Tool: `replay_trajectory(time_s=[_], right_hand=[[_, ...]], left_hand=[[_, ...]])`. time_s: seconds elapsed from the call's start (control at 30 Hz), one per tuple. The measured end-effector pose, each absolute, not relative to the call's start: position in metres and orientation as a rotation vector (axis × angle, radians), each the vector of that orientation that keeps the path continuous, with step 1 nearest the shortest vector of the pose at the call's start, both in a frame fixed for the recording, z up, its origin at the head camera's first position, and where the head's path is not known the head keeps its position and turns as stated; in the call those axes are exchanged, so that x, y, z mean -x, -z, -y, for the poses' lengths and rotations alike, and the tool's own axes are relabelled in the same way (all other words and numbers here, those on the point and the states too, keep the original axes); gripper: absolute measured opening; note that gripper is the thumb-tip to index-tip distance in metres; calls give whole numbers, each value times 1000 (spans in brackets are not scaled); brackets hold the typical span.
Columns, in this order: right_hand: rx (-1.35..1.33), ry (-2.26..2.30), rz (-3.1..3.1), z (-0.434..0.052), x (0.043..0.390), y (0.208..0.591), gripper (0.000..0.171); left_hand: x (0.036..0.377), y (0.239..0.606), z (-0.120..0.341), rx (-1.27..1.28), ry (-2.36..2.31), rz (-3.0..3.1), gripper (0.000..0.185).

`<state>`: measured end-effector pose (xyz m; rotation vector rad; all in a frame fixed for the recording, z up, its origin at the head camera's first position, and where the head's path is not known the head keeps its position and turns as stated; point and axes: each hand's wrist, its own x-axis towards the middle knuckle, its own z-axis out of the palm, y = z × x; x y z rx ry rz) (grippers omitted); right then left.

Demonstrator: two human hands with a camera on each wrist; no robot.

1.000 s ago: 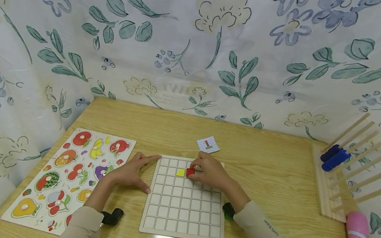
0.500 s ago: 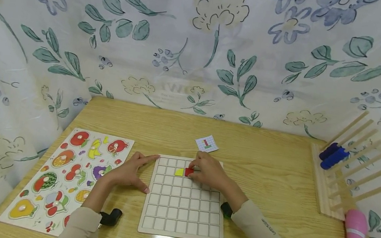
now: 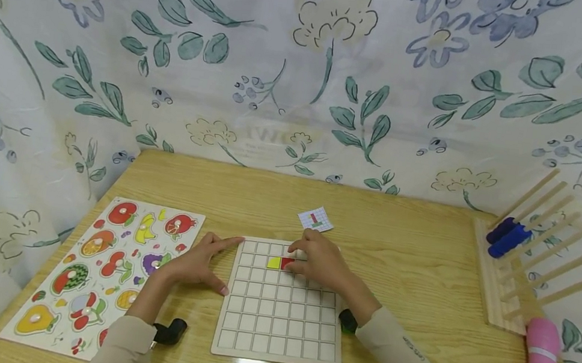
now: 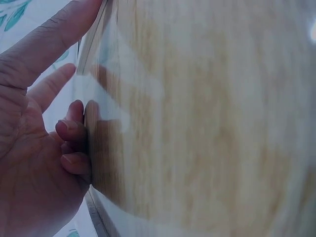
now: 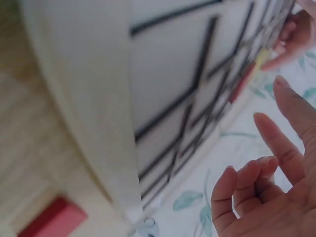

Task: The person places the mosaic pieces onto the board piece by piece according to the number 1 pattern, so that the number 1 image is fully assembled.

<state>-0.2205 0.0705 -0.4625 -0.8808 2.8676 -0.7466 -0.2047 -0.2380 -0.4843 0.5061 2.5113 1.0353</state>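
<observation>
While the pale grid board point(image 3: 280, 326) was bracketed along its left edge by the left hand point(image 3: 196, 264), all eyes were drawn to the squares! Thumb and forefinger were spread wide there, the forefinger set at the far corner and the thumb lower down the same edge, chosen, it seemed, so that no sliding on the table point(image 3: 422, 270) was allowed.

And across to the right hand point(image 3: 320, 261): thumb and forefinger were parted, nothing pinched between them, right at the red tile point(image 3: 284, 263). Whether it was being pressed could not be told, since part of it was covered by the thumb. The tile was seen in the second row from the far edge, directly beside the yellow tile point(image 3: 274, 262). Just beyond the board a printed card point(image 3: 316, 218) was laid, presumably where its coloured pattern could be easily read. Off the grid, another red piece point(image 5: 54, 219) was caught, blurred, by the right wrist view. Farther left, the fruit puzzle point(image 3: 95, 269) was parked, likely so that working room was left.
</observation>
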Motion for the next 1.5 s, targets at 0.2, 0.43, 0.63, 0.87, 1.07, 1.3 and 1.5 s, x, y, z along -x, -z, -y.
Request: replay_trajectory(time_s=[0.2,0.43,0.63,0.87,1.07,1.3,1.5], right_hand=[[742,1037,-2788,-98,217,453,39],[623,1213,-2735,-133,208,454,41],[554,1231,-2711,-155,201,458,45],[540,1280,-2690,-174,196,464,50],[554,1268,-2704,-184,194,470,53],[551,1185,-2757,-189,193,477,46],[561,1122,-2787,-191,193,479,45]], left_hand=[[206,485,237,-513,-1041,-2500,112],[206,487,238,-508,-1020,-2520,111],[205,487,238,-494,-1035,-2503,111],[205,485,238,-500,-1057,-2493,110],[205,485,237,-471,-1051,-2490,110],[206,487,237,-471,-1047,-2486,111],[206,487,237,-474,-1052,-2483,111]])
